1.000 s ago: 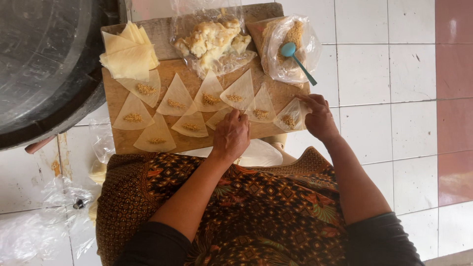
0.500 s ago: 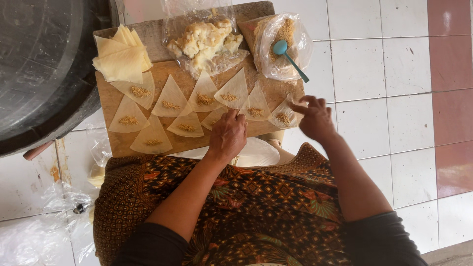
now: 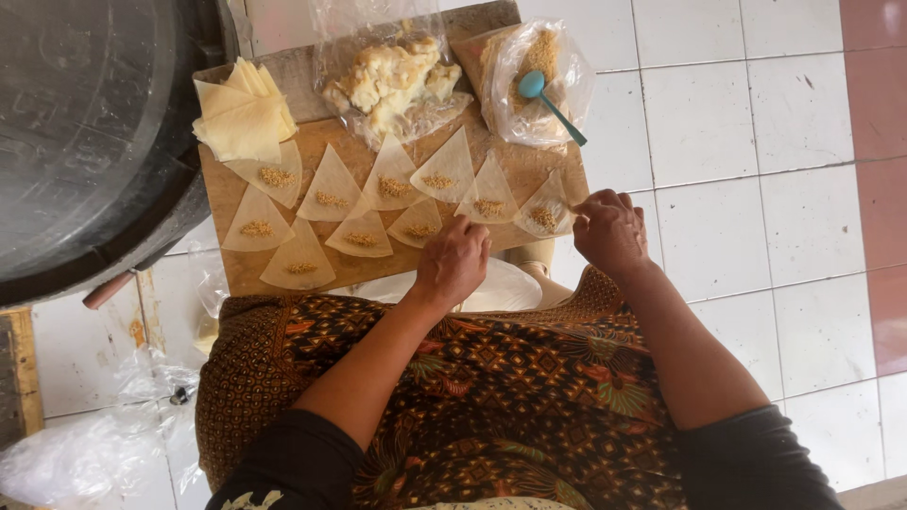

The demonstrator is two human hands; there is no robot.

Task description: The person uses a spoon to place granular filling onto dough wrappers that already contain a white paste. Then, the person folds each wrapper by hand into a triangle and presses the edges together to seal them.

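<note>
Wrapper triangle (image 3: pixel 546 213), bench's (image 3: pixel 236 274) right edge: we judge it thin, limp, tearable; right hand's (image 3: pixel 609 231) fingers pinch its corner, left hand (image 3: pixel 453 264) curled.

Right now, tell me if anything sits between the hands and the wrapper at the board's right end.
Nothing visible does. The right hand already touches the rightmost filled wrapper at its edge. The left hand rests beside it on the wooden board, with only open board between.
</note>
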